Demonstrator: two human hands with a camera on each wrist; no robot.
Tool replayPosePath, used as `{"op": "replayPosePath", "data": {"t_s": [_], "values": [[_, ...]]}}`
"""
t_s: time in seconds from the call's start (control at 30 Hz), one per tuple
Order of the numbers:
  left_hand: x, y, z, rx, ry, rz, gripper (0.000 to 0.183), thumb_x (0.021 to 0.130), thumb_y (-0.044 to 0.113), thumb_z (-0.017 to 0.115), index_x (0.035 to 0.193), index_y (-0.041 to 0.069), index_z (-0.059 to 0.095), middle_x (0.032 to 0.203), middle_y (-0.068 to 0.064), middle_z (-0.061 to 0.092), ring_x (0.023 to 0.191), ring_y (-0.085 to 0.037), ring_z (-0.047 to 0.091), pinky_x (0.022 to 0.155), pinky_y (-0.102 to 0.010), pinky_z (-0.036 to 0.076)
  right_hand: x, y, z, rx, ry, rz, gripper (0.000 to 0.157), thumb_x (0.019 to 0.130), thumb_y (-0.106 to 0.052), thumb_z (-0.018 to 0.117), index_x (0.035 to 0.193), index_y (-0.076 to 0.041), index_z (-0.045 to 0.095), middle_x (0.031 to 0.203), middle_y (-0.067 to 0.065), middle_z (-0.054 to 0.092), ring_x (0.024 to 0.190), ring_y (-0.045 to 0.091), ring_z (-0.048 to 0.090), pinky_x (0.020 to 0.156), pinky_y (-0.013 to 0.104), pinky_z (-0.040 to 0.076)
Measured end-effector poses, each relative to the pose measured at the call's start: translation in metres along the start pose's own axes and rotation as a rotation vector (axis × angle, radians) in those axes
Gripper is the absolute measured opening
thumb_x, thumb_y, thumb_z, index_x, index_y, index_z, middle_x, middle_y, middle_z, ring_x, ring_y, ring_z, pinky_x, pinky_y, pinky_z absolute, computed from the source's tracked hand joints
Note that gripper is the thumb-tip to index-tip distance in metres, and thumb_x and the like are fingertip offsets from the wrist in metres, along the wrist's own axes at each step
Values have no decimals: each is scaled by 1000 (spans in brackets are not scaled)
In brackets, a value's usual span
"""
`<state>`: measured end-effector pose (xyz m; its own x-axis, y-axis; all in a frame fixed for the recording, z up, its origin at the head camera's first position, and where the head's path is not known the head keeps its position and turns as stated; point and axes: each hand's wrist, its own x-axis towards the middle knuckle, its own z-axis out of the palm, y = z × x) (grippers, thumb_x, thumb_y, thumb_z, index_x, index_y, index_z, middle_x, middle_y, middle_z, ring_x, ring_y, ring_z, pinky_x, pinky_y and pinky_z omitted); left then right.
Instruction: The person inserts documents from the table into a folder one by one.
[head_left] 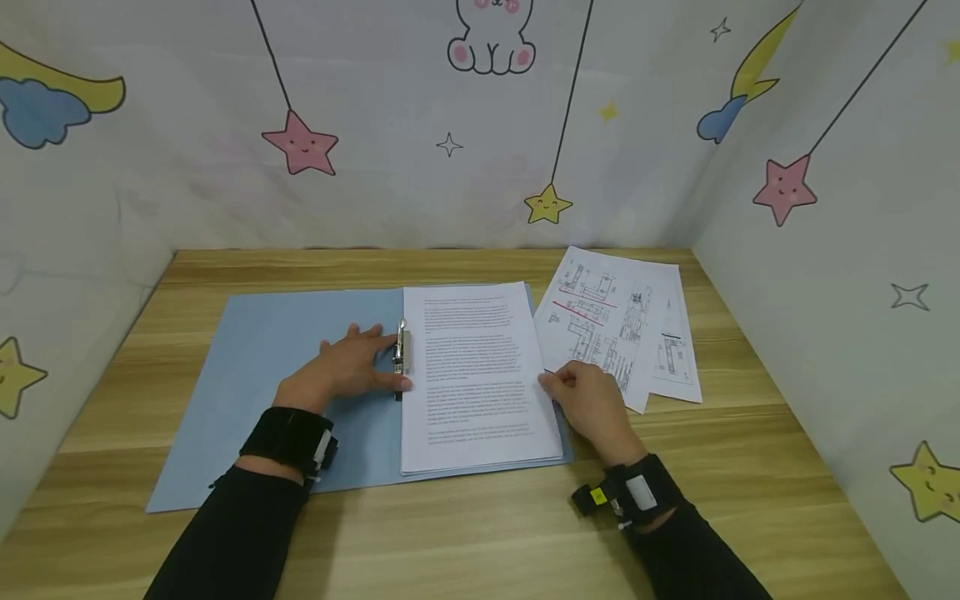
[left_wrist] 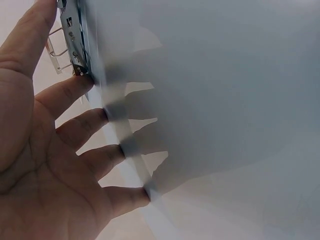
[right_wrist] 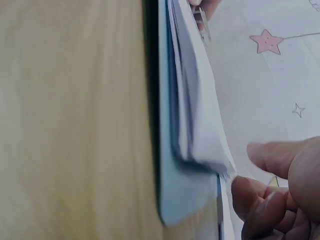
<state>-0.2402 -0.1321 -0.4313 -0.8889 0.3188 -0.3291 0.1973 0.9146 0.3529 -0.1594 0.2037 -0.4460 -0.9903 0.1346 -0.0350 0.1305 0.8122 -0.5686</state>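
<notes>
A blue clip folder lies spread on the table, and a stack of printed paper sits on its right half. Its metal clip runs along the stack's left edge; wire parts stand out from the clip in the left wrist view. My left hand spreads its fingers over the folder, with thumb and forefinger at the clip and the thumb tip at the paper's edge. At the stack's right edge is my right hand, its forefinger tip against the paper corner and thumb apart above it.
Loose sheets with line drawings overlap each other on the wood table, right of the folder and behind my right hand. A patterned cloth wall rises along the back and both sides.
</notes>
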Motion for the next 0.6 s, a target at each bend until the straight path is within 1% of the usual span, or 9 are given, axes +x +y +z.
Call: {"op": "replayPosePath", "data": {"t_s": [0.1,0.17,0.27,0.37,0.4,0.5,0.6], "values": [[-1,0,0,1,-2,1,102,57,73,59,140,21,29,151,-19,17,133,-46,3,97,-78,6,6,10,-10,-96,63,-9,29,83,-41,55,81,-15,66,64,3,64,50,15,51,42,31,39],[-1,0,0,-1,-4,1,102,57,72,59,140,21,29,151,-19,17,134,-46,3,97,-77,6,11,19,-19,-153,97,7,30,84,-39,53,85,-12,66,67,5,65,51,16,51,43,31,39],[-1,0,1,-10,-6,5,101,58,71,59,140,21,29,151,-19,17,134,-45,2,98,-77,5,20,36,-33,-236,116,69,34,85,-38,51,85,-7,65,69,7,66,51,17,52,42,33,39],[-1,0,1,-16,-3,8,101,58,71,59,140,21,28,151,-18,17,134,-45,2,98,-77,5,27,54,-48,-311,113,172,43,85,-45,48,80,-4,61,63,10,62,49,21,51,39,35,37],[-1,0,1,-16,-1,9,101,58,71,59,140,21,28,151,-18,17,134,-45,2,98,-77,5,30,60,-53,-333,109,209,48,85,-49,47,81,-3,60,63,12,60,49,22,51,39,35,36],[-1,1,1,-13,3,11,102,57,71,60,140,21,29,151,-18,17,134,-45,3,98,-77,5,35,77,-65,-377,93,292,71,79,-60,46,98,8,53,68,18,56,50,25,50,38,37,36],[-1,1,0,-7,5,14,102,57,71,60,140,20,29,151,-19,17,133,-46,3,97,-77,5,39,87,-72,-399,62,346,97,72,-70,45,118,15,37,76,22,51,53,29,50,39,37,36]]}}
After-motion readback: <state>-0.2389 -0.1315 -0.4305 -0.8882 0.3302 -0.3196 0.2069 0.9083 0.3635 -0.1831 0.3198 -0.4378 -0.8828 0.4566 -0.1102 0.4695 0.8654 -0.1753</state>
